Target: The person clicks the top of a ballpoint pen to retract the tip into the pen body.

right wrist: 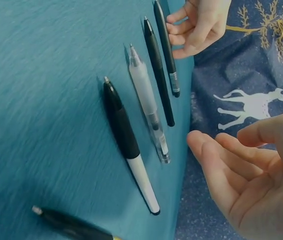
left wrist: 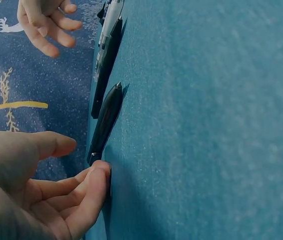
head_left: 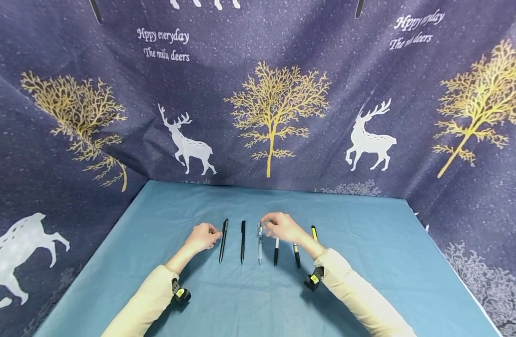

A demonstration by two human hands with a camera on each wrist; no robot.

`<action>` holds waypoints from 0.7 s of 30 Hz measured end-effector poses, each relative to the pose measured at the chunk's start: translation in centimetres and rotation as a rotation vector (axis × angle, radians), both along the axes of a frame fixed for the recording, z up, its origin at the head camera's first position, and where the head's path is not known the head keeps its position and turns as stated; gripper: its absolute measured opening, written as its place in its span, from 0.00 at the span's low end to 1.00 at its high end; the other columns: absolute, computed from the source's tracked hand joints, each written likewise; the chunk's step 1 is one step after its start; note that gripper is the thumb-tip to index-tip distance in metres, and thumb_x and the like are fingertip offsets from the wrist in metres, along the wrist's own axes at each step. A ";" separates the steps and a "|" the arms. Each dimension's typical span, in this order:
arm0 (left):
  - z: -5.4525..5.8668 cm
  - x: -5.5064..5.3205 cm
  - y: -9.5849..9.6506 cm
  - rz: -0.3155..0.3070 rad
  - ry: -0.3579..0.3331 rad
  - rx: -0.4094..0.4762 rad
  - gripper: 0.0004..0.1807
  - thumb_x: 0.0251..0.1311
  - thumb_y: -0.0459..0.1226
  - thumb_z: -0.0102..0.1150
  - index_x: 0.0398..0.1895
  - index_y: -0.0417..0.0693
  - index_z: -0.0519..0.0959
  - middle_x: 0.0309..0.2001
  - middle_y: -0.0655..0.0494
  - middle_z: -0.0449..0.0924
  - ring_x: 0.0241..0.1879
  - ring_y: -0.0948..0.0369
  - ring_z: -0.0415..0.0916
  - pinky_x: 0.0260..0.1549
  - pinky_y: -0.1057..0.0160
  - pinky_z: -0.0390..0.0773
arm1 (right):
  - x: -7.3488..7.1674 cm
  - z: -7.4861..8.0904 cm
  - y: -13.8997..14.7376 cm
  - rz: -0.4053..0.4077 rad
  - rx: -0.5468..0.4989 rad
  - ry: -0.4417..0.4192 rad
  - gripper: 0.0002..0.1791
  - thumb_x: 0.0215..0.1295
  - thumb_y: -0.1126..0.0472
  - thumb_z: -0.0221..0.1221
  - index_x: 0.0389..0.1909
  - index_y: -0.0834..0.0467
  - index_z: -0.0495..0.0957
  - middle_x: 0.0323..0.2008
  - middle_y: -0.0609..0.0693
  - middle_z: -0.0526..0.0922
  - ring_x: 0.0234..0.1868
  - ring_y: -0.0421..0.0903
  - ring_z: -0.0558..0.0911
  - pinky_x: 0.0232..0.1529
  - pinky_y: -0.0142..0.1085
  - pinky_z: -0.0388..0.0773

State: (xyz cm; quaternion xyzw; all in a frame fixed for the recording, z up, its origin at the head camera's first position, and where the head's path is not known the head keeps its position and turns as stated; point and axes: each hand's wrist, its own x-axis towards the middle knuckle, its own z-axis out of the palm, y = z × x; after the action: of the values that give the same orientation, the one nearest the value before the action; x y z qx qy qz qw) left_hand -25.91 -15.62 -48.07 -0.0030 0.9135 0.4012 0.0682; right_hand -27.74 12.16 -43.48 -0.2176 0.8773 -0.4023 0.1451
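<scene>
Several pens lie roughly parallel in a row on the blue cloth. My left hand [head_left: 204, 236] is beside the leftmost dark pen [head_left: 223, 243], fingertips right at its side and thumb raised apart in the left wrist view. A slim black pen [head_left: 243, 243] comes next to it, then a clear pen [right wrist: 144, 85]. Above the upper ends of the clear pen and the black-and-white pen [right wrist: 126, 137] hovers my right hand [head_left: 283, 227], fingers loosely bent with nothing between them. My right hand and wrist partly cover the black-and-white pen in the head view.
Further right lie a dark pen with a pale, yellow-marked barrel [head_left: 297, 257] and a yellow-and-black pen [head_left: 314, 231], partly behind my right forearm. The blue cloth [head_left: 241, 304] covers the table. Behind it hangs a dark curtain [head_left: 300, 154] printed with deer and trees.
</scene>
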 end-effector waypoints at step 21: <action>0.6 -0.8 2.8 0.030 0.036 -0.163 0.32 0.56 0.37 0.67 0.07 0.56 0.53 0.05 0.62 0.61 0.10 0.63 0.71 0.13 0.70 0.56 | -1.4 -0.4 -1.8 0.001 -0.033 -0.099 0.16 0.75 0.61 0.46 0.52 0.65 0.78 0.43 0.61 0.84 0.40 0.54 0.85 0.41 0.44 0.84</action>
State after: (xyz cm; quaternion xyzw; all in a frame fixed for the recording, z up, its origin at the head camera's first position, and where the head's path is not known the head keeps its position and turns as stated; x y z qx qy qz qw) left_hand -26.70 -12.86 -47.47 -0.0151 0.9440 0.3265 0.0450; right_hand -29.17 10.38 -43.86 -0.2003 0.8623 -0.4268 0.1851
